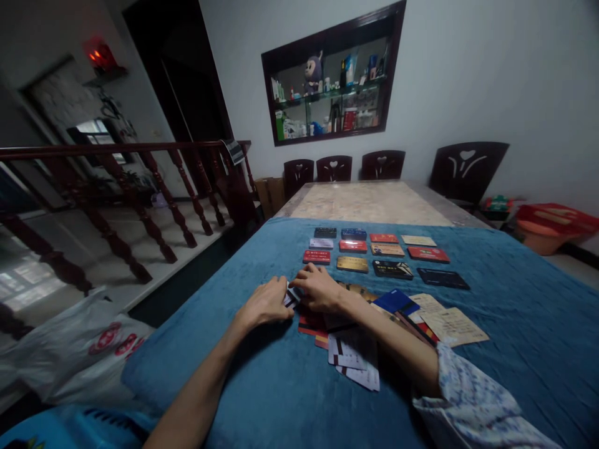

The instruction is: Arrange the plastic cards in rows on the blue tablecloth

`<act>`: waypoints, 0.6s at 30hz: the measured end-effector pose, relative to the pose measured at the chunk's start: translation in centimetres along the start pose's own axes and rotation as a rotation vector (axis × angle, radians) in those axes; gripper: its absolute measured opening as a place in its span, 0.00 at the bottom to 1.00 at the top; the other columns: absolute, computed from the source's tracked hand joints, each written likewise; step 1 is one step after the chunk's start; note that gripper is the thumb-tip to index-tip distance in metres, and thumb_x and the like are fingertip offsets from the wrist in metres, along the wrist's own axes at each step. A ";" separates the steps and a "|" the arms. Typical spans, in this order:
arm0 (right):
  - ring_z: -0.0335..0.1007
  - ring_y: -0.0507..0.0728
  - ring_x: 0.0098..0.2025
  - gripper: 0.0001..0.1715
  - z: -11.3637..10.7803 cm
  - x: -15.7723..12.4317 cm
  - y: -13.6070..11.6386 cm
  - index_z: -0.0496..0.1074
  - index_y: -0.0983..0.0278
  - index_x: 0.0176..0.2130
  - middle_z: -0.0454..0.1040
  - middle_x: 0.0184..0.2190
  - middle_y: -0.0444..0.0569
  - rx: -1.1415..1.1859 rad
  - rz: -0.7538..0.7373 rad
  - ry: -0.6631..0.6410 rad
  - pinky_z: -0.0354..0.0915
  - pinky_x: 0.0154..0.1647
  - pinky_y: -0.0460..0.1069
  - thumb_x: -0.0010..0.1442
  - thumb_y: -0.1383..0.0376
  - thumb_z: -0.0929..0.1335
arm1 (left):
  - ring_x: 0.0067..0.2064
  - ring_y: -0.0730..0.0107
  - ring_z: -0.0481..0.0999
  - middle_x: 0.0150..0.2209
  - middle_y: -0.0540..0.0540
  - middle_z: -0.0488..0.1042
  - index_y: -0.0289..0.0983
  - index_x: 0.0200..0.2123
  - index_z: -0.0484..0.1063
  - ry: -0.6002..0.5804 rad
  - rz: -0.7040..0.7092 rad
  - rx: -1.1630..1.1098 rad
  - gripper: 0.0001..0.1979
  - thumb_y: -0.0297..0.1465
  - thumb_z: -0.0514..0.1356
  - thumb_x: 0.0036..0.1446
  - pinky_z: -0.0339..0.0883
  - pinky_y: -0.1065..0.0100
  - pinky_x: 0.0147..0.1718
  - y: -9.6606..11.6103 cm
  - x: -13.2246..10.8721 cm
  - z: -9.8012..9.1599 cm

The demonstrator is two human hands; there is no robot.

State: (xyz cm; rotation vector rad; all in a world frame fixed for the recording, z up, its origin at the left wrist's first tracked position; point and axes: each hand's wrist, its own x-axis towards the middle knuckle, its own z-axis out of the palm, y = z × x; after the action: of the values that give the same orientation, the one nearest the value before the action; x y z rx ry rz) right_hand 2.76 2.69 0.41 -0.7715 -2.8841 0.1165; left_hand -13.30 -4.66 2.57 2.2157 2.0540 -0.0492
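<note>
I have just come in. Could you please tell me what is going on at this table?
A person is handling cards on a blue cloth. The left hand and right hand meet at a whitish card; which fingers grip it is unclear. Loose cards lie spread under and around the right forearm. Beyond the hands, more cards sit in three rows of four, some visibly stacked.
</note>
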 end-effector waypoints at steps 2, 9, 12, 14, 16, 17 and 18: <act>0.57 0.65 0.54 0.25 0.2 0.0 -0.2 0.72 0.61 0.54 0.71 0.51 0.54 0.005 -0.034 0.003 0.57 0.49 0.58 0.56 0.67 0.68 | 0.41 0.56 0.75 0.42 0.40 0.73 0.38 0.40 0.64 0.043 0.022 -0.041 0.15 0.35 0.59 0.48 0.67 0.62 0.39 -0.4 0.4 0.4; 0.57 0.64 0.54 0.20 0.9 0.2 -0.1 0.74 0.61 0.50 0.72 0.52 0.54 -0.031 -0.113 0.072 0.55 0.49 0.57 0.56 0.67 0.68 | 0.37 0.63 0.71 0.36 0.46 0.71 0.39 0.32 0.61 0.132 0.152 -0.188 0.12 0.34 0.60 0.45 0.64 0.65 0.34 -1.8 2.1 1.9; 0.59 0.62 0.53 0.17 1.2 0.3 -0.1 0.74 0.61 0.49 0.75 0.48 0.53 -0.050 -0.146 0.112 0.53 0.51 0.57 0.61 0.68 0.65 | 0.34 0.66 0.70 0.34 0.49 0.71 0.39 0.32 0.62 0.136 0.176 -0.232 0.11 0.32 0.60 0.44 0.62 0.67 0.32 -2.2 2.4 2.0; 0.59 0.62 0.53 0.16 1.4 0.4 0.1 0.75 0.61 0.48 0.77 0.46 0.52 -0.061 -0.144 0.137 0.52 0.52 0.57 0.63 0.69 0.64 | 0.33 0.68 0.69 0.32 0.50 0.71 0.38 0.32 0.64 0.134 0.199 -0.250 0.09 0.31 0.60 0.45 0.61 0.68 0.32 -2.4 2.4 1.8; 0.60 0.61 0.54 0.15 1.4 0.4 0.3 0.76 0.61 0.46 0.78 0.44 0.52 -0.070 -0.134 0.156 0.51 0.53 0.57 0.63 0.69 0.63 | 0.33 0.69 0.69 0.31 0.51 0.72 0.37 0.31 0.66 0.128 0.217 -0.267 0.07 0.29 0.59 0.46 0.60 0.69 0.32 -2.7 2.3 1.5; 0.60 0.61 0.54 0.14 1.4 0.5 0.4 0.76 0.61 0.45 0.78 0.44 0.52 -0.073 -0.125 0.165 0.51 0.53 0.57 0.63 0.70 0.63 | 0.32 0.70 0.69 0.31 0.51 0.72 0.37 0.31 0.68 0.123 0.219 -0.278 0.06 0.28 0.59 0.46 0.60 0.70 0.32 -2.8 2.1 1.3; 0.60 0.61 0.54 0.14 1.4 0.5 0.5 0.76 0.62 0.44 0.78 0.43 0.52 -0.075 -0.116 0.174 0.51 0.54 0.57 0.63 0.70 0.63 | 0.32 0.71 0.69 0.31 0.51 0.72 0.37 0.31 0.69 0.120 0.219 -0.293 0.06 0.26 0.59 0.45 0.60 0.70 0.32 -2.9 2.0 1.1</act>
State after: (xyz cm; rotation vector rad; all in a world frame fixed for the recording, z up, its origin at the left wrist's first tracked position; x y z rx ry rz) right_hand 2.38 3.33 -0.96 -0.5927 -2.7717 -0.0696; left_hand -15.95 -2.58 1.04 2.2835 1.7241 0.3873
